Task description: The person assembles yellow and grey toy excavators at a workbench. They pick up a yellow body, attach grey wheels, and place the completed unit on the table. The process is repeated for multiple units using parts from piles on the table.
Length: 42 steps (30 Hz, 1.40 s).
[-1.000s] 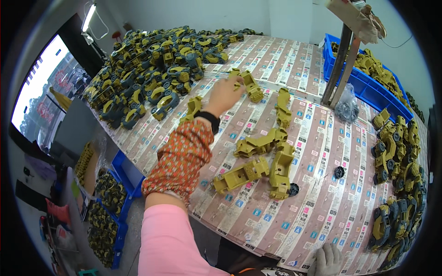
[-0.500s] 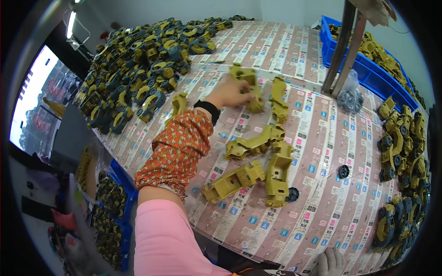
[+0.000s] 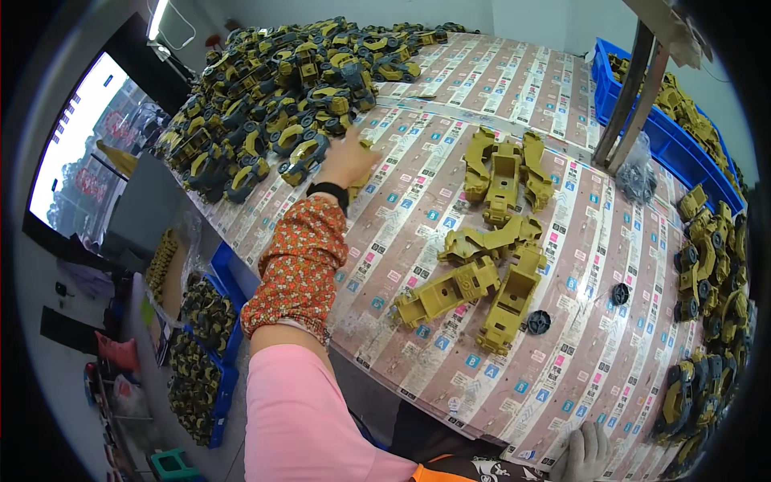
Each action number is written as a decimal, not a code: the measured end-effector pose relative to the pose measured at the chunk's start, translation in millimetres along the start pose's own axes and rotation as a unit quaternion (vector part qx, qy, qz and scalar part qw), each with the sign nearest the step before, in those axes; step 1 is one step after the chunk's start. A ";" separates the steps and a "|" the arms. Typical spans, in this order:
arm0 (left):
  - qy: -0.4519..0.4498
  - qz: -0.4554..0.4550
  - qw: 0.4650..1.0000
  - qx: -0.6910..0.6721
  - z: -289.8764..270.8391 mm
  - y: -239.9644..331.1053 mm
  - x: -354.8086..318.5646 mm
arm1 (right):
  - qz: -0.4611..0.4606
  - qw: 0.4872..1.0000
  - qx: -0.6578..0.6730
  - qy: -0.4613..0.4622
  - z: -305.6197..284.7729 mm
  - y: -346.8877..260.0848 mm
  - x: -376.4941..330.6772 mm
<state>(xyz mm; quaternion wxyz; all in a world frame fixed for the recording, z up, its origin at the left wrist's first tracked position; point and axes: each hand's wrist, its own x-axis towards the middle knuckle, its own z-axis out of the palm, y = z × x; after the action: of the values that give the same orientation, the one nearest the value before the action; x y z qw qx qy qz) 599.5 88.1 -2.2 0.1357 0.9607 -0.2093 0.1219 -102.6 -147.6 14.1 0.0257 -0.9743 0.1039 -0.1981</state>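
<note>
Leftward now, the left hand [image 3: 347, 159], fingers spread and empty, reaches the toy-truck pile [image 3: 273, 96]; a careless brush could topple trucks off the bench [image 3: 418, 193] edge.
</note>
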 end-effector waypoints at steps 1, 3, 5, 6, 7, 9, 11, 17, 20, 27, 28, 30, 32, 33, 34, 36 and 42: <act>-0.050 -0.018 0.998 -0.016 11.8 -29.5 -2.9 | -0.003 1.000 0.006 0.002 0.8 1.5 0.9; -0.103 -0.016 0.994 -0.033 25.6 -29.5 -18.6 | 0.000 1.000 -0.004 -0.013 8.5 4.7 -14.7; -0.101 0.016 0.995 -0.022 18.9 -10.2 -49.6 | 0.003 0.999 -0.023 -0.040 22.3 14.4 -45.9; -0.141 0.030 0.989 -0.026 0.6 11.5 -62.8 | 0.030 0.997 -0.013 -0.071 7.9 2.6 -29.1; -0.152 0.050 0.985 -0.068 -0.3 21.0 -72.6 | 0.030 0.997 -0.009 -0.070 4.3 1.3 -26.3; -0.165 0.081 0.971 -0.152 -6.2 26.0 -91.3 | 0.020 0.998 -0.001 -0.063 4.0 -1.5 -22.8; -0.227 0.073 0.929 -0.282 -9.6 41.9 -106.7 | 0.036 0.996 0.013 -0.078 4.7 1.3 -22.8; -0.293 -0.036 0.864 -0.408 -55.4 118.9 -182.0 | 0.042 0.997 0.025 -0.056 0.4 0.0 -23.8; -0.297 -0.105 0.825 -0.470 -45.0 112.5 -194.7 | 0.029 0.998 0.031 -0.039 -2.7 -2.8 -19.5; -0.299 -0.149 0.821 -0.463 -51.5 107.5 -213.5 | 0.022 0.999 0.031 -0.009 -7.5 -3.5 -24.5; -0.250 -0.129 0.844 -0.457 -54.7 105.4 -216.8 | 0.020 0.999 0.034 -0.007 -6.5 -2.8 -25.6; -0.216 -0.138 0.829 -0.498 -59.5 98.5 -214.1 | 0.016 0.999 0.037 -0.007 -9.7 -1.6 -26.5; -0.149 -0.136 0.818 -0.539 -76.7 85.9 -214.8 | 0.009 0.999 0.046 -0.005 -12.6 -1.5 -26.5; -0.104 -0.124 0.812 -0.561 -83.9 82.5 -213.5 | 0.008 0.999 0.049 -0.005 -13.1 -0.6 -27.1; -0.061 -0.113 0.802 -0.583 -93.1 87.1 -216.4 | 0.008 0.999 0.049 -0.008 -14.8 -0.5 -27.5; -0.049 -0.083 0.726 -0.681 -114.8 91.7 -226.5 | 0.008 0.999 0.048 -0.015 -19.5 -0.4 -27.1; -0.219 -0.134 0.594 -0.763 -180.7 158.8 -329.2 | -0.023 0.996 0.068 -0.059 -39.2 -2.0 -9.7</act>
<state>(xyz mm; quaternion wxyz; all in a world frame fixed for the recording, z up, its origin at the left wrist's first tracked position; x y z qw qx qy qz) 207.7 126.8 103.9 0.7840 0.5214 -0.1183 -0.3154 -126.3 -143.9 46.7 0.0932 -0.9825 0.0660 -0.1470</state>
